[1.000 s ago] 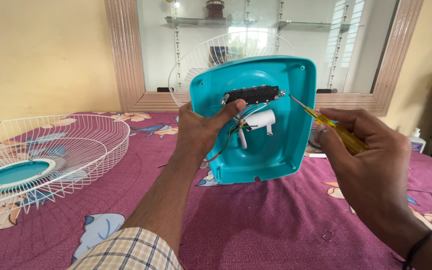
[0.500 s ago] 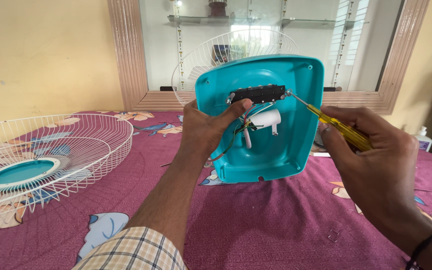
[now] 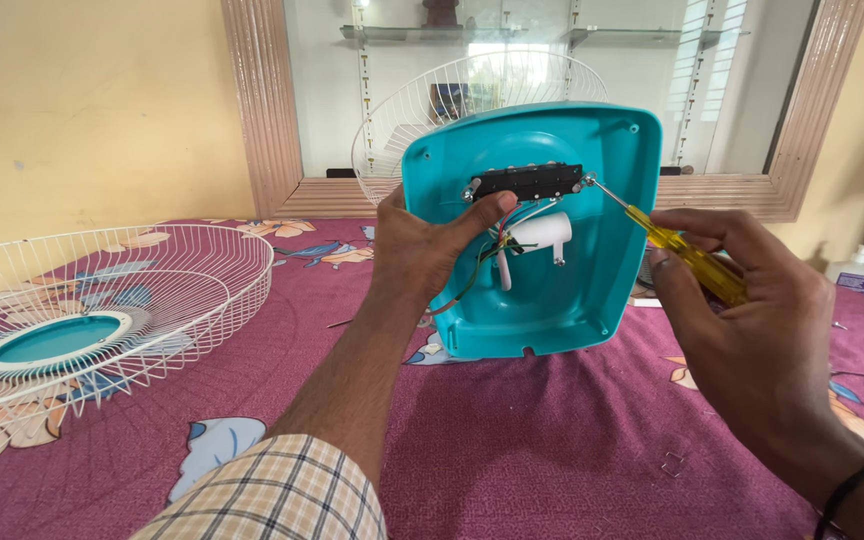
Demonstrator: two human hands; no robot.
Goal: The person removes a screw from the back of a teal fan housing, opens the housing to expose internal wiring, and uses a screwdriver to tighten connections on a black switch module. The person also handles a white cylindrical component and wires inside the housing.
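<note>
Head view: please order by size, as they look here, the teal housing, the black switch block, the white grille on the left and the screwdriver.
1. White grille, though its nearness to the camera may flatter it.
2. Teal housing.
3. Screwdriver.
4. Black switch block, similar in length to the screwdriver, so these two are unsure.

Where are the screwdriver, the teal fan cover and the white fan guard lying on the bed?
screwdriver (image 3: 687, 252), head view, on its yellow handle.
teal fan cover (image 3: 607, 215), head view, on its inner right wall.
white fan guard (image 3: 167, 275), head view, on its wire ribs.
</note>
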